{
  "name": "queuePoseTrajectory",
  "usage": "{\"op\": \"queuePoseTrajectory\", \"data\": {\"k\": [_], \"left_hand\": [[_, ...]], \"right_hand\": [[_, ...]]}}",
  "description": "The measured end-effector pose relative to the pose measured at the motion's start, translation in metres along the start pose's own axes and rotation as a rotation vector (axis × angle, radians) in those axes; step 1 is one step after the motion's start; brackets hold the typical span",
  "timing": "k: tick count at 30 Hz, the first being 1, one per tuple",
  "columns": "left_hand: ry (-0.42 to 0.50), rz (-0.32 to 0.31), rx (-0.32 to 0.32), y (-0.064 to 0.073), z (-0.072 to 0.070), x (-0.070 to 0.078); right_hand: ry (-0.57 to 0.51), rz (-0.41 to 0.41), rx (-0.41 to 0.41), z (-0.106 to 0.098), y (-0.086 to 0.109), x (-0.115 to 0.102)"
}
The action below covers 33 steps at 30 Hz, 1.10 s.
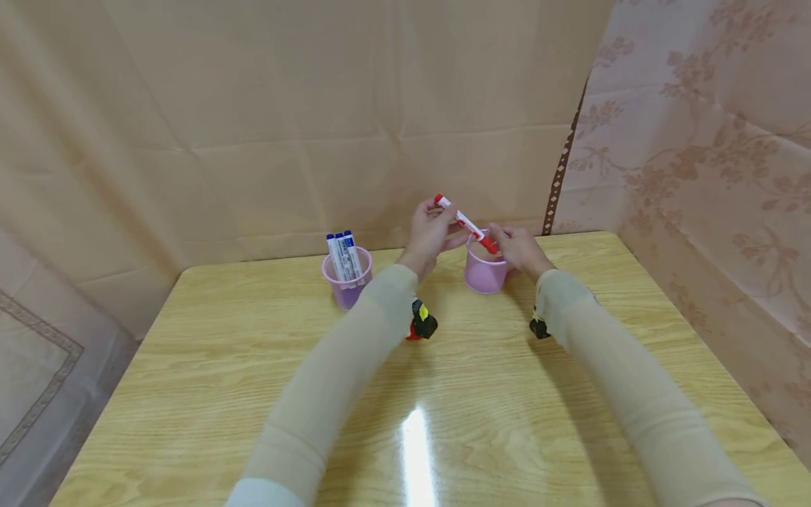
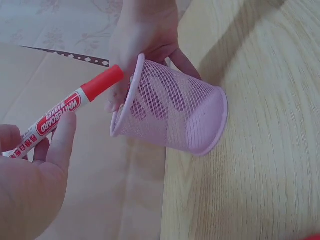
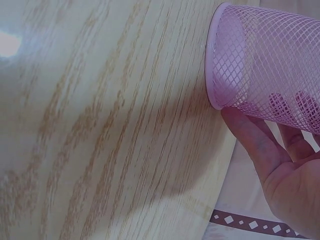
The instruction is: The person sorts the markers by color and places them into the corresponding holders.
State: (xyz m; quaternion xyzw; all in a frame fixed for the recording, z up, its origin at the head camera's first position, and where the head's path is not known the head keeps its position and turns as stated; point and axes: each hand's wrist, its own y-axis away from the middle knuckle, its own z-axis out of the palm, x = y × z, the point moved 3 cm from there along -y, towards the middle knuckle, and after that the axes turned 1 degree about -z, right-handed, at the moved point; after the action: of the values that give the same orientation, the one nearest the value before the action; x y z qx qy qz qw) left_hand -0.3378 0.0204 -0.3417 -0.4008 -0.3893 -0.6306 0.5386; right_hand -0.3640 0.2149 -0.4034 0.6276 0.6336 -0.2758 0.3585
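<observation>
Head view first: from my distant seat I read the counter from its left edge to its right. Near the far edge, left of its middle, stands the first cup, with three blue-capped markers leaning in it. Next comes a red thing, mostly hidden by the black wrist device; I cannot tell what it is. Beyond that, the left hand pinches a red marker toward its back end, fingers narrow on the barrel.

That marker is in the air by the far edge, between both hands. Its long axis slants down rightward, cap end lower, toward the mouth of the second cup; left wrist view shows me the cap just beside the rim. This cup stands near the far edge, right of the middle, and the right hand holds it, fingers curled about its mesh wall. I judge the right hand nearer to the cap.

My count: two hands, two cups, three blue-capped markers, one red marker, one half-seen red thing.
</observation>
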Motion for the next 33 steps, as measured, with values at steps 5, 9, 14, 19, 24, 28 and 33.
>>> {"op": "queuePoseTrajectory", "data": {"k": [5, 9, 14, 19, 24, 28, 33], "left_hand": [[0.014, 0.039, 0.033, -0.001, 0.002, -0.002], [-0.009, 0.046, 0.029, 0.000, 0.003, -0.003], [-0.047, 0.043, 0.030, 0.001, 0.003, -0.009], [-0.083, 0.060, 0.040, 0.000, 0.003, -0.013], [-0.092, 0.074, 0.037, -0.001, 0.006, -0.015], [-0.105, 0.075, 0.033, -0.001, 0.008, -0.017], [-0.136, 0.073, 0.029, -0.002, 0.010, -0.021]], "right_hand": [[-0.018, 0.010, 0.001, 0.001, -0.001, 0.001], [-0.003, 0.000, 0.009, 0.000, 0.000, -0.001], [0.000, 0.007, 0.010, 0.000, 0.001, -0.002], [-0.002, -0.002, 0.012, 0.001, 0.002, -0.005], [-0.017, -0.005, 0.011, 0.001, 0.003, -0.006], [-0.045, 0.018, -0.002, 0.001, 0.004, -0.005], [-0.048, 0.019, -0.008, 0.001, 0.005, -0.006]]}}
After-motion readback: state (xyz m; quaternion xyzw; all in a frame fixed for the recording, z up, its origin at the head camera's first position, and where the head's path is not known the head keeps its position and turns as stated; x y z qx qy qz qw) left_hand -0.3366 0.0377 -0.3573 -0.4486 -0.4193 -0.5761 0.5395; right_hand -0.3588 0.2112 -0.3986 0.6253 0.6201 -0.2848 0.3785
